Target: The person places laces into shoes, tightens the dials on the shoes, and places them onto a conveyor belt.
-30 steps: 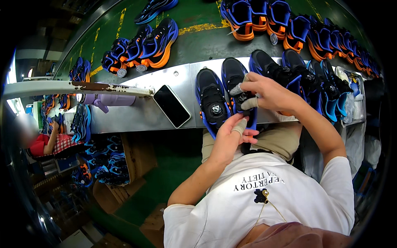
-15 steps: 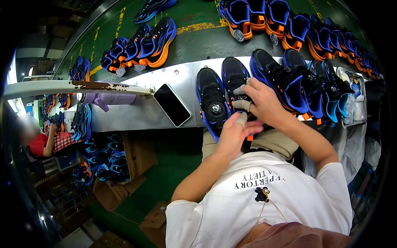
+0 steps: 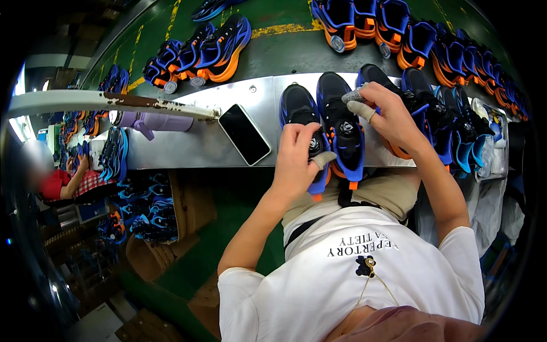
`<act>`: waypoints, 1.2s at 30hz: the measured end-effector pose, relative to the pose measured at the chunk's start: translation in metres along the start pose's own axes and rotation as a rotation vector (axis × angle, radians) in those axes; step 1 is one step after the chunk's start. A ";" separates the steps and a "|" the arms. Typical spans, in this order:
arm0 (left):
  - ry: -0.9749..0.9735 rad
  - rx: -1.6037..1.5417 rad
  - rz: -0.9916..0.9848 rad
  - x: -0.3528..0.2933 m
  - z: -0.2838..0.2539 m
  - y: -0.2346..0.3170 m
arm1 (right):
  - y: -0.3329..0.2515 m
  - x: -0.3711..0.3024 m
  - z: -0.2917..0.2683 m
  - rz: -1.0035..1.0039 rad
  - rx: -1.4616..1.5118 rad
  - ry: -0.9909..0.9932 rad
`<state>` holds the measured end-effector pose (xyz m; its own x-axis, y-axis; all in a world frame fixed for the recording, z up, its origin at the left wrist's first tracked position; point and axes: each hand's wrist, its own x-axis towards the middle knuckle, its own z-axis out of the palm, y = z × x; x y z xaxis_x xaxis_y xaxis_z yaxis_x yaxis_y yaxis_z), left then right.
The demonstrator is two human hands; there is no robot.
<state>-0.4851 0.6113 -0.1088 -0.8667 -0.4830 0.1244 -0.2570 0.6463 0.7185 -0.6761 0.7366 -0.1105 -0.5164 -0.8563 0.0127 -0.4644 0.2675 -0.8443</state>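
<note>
Two black and blue sports shoes stand side by side before me, toes pointing away. My left hand [image 3: 297, 159] is on the left shoe [image 3: 297, 102], its fingers and covered thumb closed around the round dial on the tongue. The right shoe of this pair [image 3: 333, 91] shows its dial [image 3: 345, 129] uncovered, with an orange tab at the heel. My right hand [image 3: 393, 117] hovers beside that shoe, partly in front of another shoe [image 3: 373, 74]. Grey and beige covers sit on its thumb and a finger, slightly apart, with nothing seen between them.
A phone [image 3: 245, 134] lies on the metal ledge [image 3: 188, 149], near a purple bottle [image 3: 165, 122] and a worn white bar [image 3: 137, 101]. More shoes [image 3: 441, 122] line the right. Orange-soled shoes [image 3: 222, 51] stand on the green surface beyond. A person in red [image 3: 57, 185] sits far left.
My hands have separated: the left moved up onto the left shoe's dial, the right lifted off the other shoe's dial, away to the right. The view has shifted slightly.
</note>
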 end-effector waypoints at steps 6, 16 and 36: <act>-0.153 -0.140 -0.134 0.009 -0.013 -0.010 | -0.007 -0.002 0.003 0.013 0.071 -0.060; -0.183 -0.045 -0.077 0.004 -0.010 -0.020 | -0.012 0.000 0.005 0.055 0.078 -0.095; -0.209 -0.206 -0.078 0.006 -0.021 -0.034 | -0.021 0.007 0.011 0.026 0.068 -0.154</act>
<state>-0.4725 0.5738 -0.1177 -0.9225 -0.3806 -0.0642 -0.2521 0.4682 0.8469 -0.6621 0.7201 -0.0990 -0.4089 -0.9084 -0.0875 -0.3997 0.2645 -0.8777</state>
